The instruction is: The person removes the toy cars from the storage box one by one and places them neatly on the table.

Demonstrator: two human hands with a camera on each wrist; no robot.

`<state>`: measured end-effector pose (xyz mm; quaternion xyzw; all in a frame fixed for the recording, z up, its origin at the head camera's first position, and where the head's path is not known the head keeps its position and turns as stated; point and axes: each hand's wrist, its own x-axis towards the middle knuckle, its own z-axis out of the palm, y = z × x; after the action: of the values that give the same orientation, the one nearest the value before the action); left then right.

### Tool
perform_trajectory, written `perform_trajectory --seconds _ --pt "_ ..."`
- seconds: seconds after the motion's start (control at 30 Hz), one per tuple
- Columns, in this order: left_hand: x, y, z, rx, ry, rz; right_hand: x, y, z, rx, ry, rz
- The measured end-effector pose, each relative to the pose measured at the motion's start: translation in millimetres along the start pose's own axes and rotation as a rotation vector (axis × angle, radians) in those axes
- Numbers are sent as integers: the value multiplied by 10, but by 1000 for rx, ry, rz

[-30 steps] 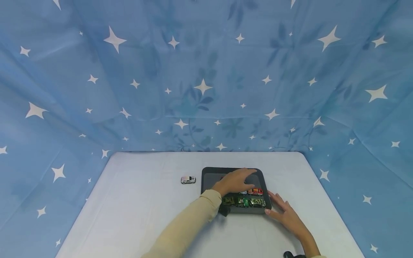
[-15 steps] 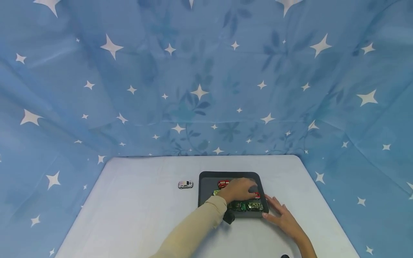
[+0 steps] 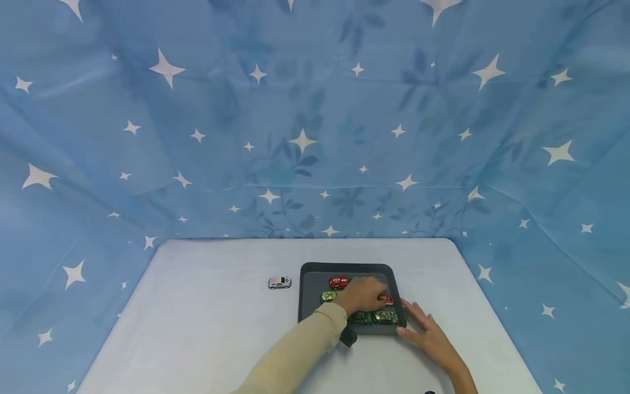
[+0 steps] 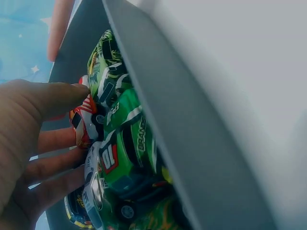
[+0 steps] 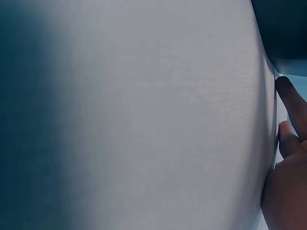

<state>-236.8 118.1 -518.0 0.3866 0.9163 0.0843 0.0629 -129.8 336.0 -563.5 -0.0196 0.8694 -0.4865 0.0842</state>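
Lying between the thumb and the fingers of the left hand (image 3: 361,295), the red car (image 3: 388,300) seems to be pinched. From the head, some of it is hidden by that hand, and how hard it is held cannot be told. The red car is found inside the gray tray (image 3: 311,301), just beside the right wall. Its long side is set left to right, nearly in line with the front wall. In front of it, the camo car (image 3: 385,317) is lined up the same way, and beside that the dark green car (image 3: 363,318) is partly covered.

The right hand (image 3: 433,339) is placed outside the tray, by its front right corner, with its fingers apart and nothing held. The tray wall is set between this hand and the red car, so the left hand is the nearer one.

Off to the left, well apart from the tray, the white car (image 3: 279,283) is parked on the desk (image 3: 221,328), also pointed along left to right.
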Motion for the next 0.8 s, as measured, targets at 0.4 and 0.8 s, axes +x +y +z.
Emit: perform_trajectory --seconds 0.4,0.8 --pt "27 38 101 -17 63 35 13 1 6 -40 5 49" --pt "10 69 146 46 111 0 5 -14 3 -31 1 41"
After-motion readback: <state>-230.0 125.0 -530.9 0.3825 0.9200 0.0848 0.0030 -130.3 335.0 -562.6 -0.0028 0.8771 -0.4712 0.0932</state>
